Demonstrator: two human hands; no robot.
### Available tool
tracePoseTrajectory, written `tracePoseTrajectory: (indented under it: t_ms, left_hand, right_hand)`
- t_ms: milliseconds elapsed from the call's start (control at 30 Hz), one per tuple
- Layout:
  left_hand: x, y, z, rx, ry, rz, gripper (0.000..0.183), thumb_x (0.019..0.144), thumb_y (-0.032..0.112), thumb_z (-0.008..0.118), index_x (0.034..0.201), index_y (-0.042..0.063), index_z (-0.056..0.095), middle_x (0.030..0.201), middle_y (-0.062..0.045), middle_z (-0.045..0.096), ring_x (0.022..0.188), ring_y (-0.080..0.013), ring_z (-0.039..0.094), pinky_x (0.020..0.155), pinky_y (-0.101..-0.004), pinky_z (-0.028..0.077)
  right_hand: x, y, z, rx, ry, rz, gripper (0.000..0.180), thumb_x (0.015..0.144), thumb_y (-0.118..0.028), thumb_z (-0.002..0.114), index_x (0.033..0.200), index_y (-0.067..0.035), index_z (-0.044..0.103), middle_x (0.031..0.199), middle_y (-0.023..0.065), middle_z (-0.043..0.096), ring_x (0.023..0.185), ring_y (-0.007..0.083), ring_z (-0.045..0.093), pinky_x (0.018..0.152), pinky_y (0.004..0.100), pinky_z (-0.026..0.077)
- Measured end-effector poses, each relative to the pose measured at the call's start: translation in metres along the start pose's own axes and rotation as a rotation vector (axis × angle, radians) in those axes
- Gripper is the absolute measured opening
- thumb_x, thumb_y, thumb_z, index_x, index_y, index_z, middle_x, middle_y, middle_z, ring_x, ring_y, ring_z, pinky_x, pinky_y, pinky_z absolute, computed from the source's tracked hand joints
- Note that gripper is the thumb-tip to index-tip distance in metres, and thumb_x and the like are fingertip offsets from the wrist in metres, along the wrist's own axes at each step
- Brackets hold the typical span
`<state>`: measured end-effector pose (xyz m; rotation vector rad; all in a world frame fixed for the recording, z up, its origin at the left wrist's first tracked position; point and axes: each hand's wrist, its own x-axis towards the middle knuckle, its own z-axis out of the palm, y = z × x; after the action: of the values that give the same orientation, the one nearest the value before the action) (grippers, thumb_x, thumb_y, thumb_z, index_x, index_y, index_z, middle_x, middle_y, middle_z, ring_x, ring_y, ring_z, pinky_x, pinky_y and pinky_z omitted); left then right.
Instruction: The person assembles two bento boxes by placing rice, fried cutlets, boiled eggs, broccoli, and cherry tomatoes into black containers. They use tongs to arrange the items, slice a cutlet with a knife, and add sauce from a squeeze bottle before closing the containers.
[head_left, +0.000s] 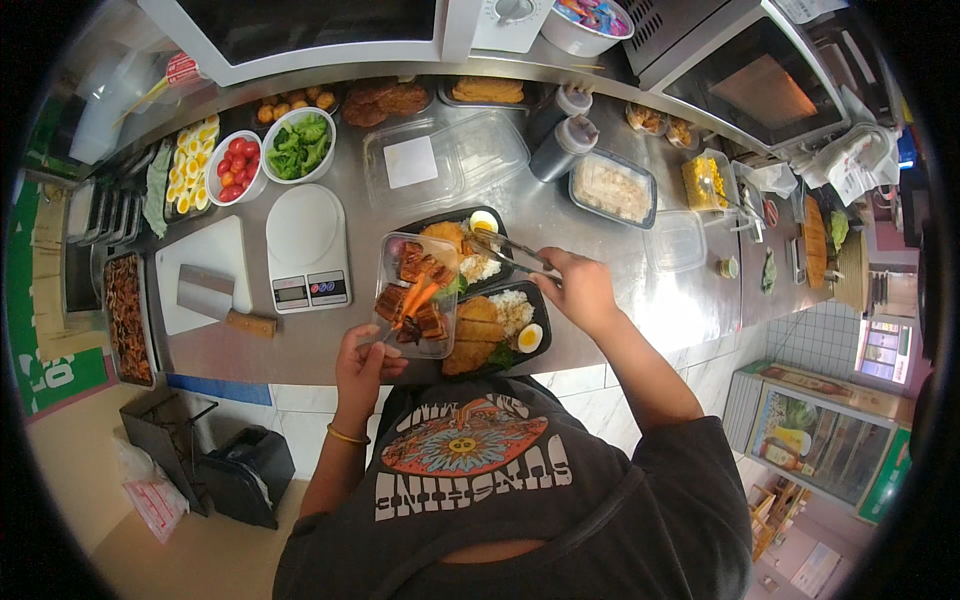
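Observation:
My left hand (367, 364) grips the near end of a clear plastic container (452, 330), tilted over the left side of two black meal trays. Glazed meat chunks (430, 319) and orange strips, perhaps carrot, lie in it. My right hand (581, 289) holds metal tongs (517, 255), their tips over the farther black tray (491, 214), beside a halved boiled egg (484, 221). Rice and fried food also show there, partly hidden by the container. In the nearer black tray (546, 341) are a sliced breaded cutlet (472, 330), rice, greens and another egg half (530, 338).
Left are a kitchen scale (308, 251) and a cleaver (206, 292) on a white cutting board (176, 319). Beyond stand bowls of broccoli (300, 146) and tomatoes (238, 165), and an open clear container (480, 165). Squeeze bottles (559, 150) and a rice tub (613, 187) stand right.

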<state>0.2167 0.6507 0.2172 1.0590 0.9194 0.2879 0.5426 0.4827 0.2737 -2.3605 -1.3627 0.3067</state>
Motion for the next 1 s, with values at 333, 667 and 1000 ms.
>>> tracePoseTrajectory:
  t_ms: [333,667,1000]
  left_hand:
    - [0.007,0.0,0.019,-0.025,-0.024,0.039,0.026,0.102,0.01,0.049,0.126,0.005,0.042,0.092,-0.013,0.068,0.08,-0.0217,0.071,0.069,-0.0289,0.058]
    - [0.004,-0.015,0.049,0.017,-0.055,0.166,0.025,0.102,0.01,0.048,0.125,0.001,0.042,0.094,-0.015,0.068,0.085,-0.0218,0.071,0.071,-0.0294,0.06]
    - [0.006,-0.014,0.041,0.041,-0.003,0.096,0.025,0.102,0.01,0.047,0.125,0.002,0.043,0.092,-0.013,0.068,0.081,-0.0202,0.071,0.069,-0.0285,0.058]
  right_hand:
    - [-0.04,0.005,0.019,0.974,-0.305,0.599,0.022,0.092,-0.016,0.069,0.106,0.002,0.067,0.081,0.0023,0.068,0.058,0.0035,0.051,0.05,0.0202,0.04]
    - [-0.055,-0.007,0.037,1.197,-0.261,0.763,0.025,0.093,-0.019,0.069,0.105,0.003,0.067,0.078,0.0052,0.069,0.05,0.0045,0.049,0.046,0.0199,0.039]
    - [-0.031,0.035,0.024,1.024,-0.356,0.589,0.022,0.092,-0.018,0.07,0.102,0.001,0.068,0.08,0.0044,0.071,0.056,0.0045,0.053,0.047,0.0199,0.038]
